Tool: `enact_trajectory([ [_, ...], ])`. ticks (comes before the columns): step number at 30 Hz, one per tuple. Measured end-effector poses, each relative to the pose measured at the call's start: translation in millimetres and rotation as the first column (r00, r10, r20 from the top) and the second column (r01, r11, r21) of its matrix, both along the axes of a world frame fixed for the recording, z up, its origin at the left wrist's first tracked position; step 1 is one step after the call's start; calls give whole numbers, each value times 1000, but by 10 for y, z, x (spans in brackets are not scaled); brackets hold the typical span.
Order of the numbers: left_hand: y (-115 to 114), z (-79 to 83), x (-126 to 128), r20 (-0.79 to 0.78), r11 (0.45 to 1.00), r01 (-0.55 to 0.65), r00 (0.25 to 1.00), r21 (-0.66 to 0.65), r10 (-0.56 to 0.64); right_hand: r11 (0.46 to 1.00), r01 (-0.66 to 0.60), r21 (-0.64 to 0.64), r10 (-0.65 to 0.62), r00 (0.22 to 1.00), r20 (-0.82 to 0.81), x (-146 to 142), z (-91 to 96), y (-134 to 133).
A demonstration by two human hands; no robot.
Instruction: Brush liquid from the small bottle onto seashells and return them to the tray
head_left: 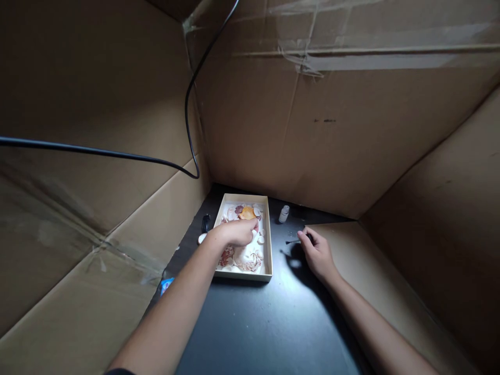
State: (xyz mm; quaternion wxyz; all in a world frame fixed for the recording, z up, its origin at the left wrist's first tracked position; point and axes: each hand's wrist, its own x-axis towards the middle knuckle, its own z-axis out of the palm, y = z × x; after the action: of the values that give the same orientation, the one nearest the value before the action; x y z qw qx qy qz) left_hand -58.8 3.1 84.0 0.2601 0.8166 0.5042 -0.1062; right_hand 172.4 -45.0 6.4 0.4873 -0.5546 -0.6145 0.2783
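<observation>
Shells fill the shallow box on the dark worktop, and the left hand curls over them, fingertips seemingly pinching one. Right of the box, the right hand grips a thin dark tool, near a small bottle. Picking looks underway; lifting one shell free needs a light touch.

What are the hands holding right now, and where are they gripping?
Right hand pinches a small brush by its dark handle end. Left hand rests fingertips on shells in the tray; grip unclear.

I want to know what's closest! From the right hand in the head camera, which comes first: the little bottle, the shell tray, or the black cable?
From the right hand:
1. Little bottle, just beyond, slightly left.
2. Shell tray, farther left.
3. Black cable, high up, far left.
</observation>
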Motion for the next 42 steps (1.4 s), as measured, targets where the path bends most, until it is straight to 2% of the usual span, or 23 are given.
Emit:
enact_trajectory([
  [9, 5, -112, -58, 130, 996, -82, 988, -14, 84, 1000, -14, 15, 14, 1000, -18, -1, -17, 4],
  [14, -19, -52, -75, 187, 998, -64, 981, 28, 57, 1000, -21, 3, 21, 1000, -18, 0, -27, 11],
  [17, -95, 32, 67, 148, 996, -76, 987, 47, 69, 1000, -22, 4, 22, 1000, -15, -1, -26, 11],
  [19, -162, 51, 228, 91, 987, -93, 993, 128, 81, 1000, -20, 11, 20, 1000, -13, 0, -23, 10],
  [22, -237, -15, 477, 3, 960, -199, 979, 197, 202, 1000, -23, 8, 23, 1000, -15, 1, -16, 7],
  [26, -273, -127, 644, -20, 934, -263, 961, 242, 276, 1000, -21, 3, 21, 1000, -4, 0, -6, 1],
  [30, -293, -59, 630, -23, 916, -258, 960, 306, 278, 1000, -24, 2, 24, 1000, 4, 0, 2, -3],
  [35, -325, 76, 548, -80, 916, -239, 957, 322, 278, 1000, -30, 10, 30, 1000, -5, -2, 4, -1],
  [42, -418, 31, 363, -137, 907, -285, 931, 309, 339, 999, -38, 28, 38, 999, -4, -8, -9, 0],
])
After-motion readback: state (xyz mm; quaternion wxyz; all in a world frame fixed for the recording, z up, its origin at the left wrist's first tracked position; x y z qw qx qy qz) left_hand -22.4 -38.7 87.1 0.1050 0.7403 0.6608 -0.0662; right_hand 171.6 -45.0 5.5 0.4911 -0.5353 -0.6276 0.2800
